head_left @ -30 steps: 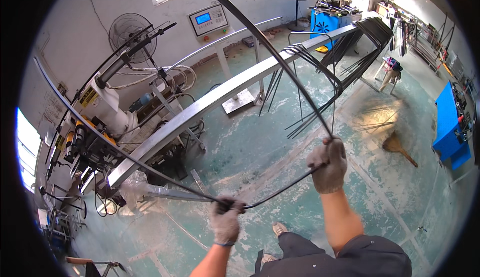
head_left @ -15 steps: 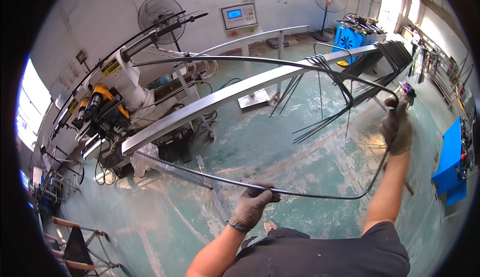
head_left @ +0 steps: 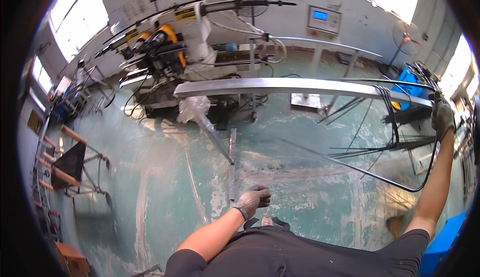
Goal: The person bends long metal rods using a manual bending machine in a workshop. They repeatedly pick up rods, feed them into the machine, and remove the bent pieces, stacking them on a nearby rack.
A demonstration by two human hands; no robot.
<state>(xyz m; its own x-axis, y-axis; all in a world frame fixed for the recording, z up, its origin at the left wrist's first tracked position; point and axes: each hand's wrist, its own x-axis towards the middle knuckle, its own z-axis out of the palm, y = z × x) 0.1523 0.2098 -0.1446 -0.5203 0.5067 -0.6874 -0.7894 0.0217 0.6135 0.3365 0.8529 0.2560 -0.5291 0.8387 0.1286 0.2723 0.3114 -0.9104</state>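
Note:
My right hand (head_left: 442,115), in a grey work glove, is stretched far out to the right and closed around a dark bent metal rod (head_left: 382,179). The rod bends below the hand, and its lower leg slants toward the middle of the floor. Its upper leg runs leftward along the top of a long silver beam (head_left: 290,84). In front of my body, my gloved left hand (head_left: 255,200) has its fingers curled in, apart from the rod, with nothing visible in it. Several bent rods (head_left: 392,114) hang over the beam's right part, near my right hand.
A machine with yellow and black parts (head_left: 170,47) stands behind the beam's left end, where clear plastic wrap (head_left: 194,109) hangs. On the back wall is a control panel (head_left: 324,19). A folding chair (head_left: 70,167) stands left; a blue cabinet (head_left: 442,242) is at lower right.
My left hand has let go of the rod. My right hand has carried the rod rightward, and its lower leg has swung away from my body. The view has turned left.

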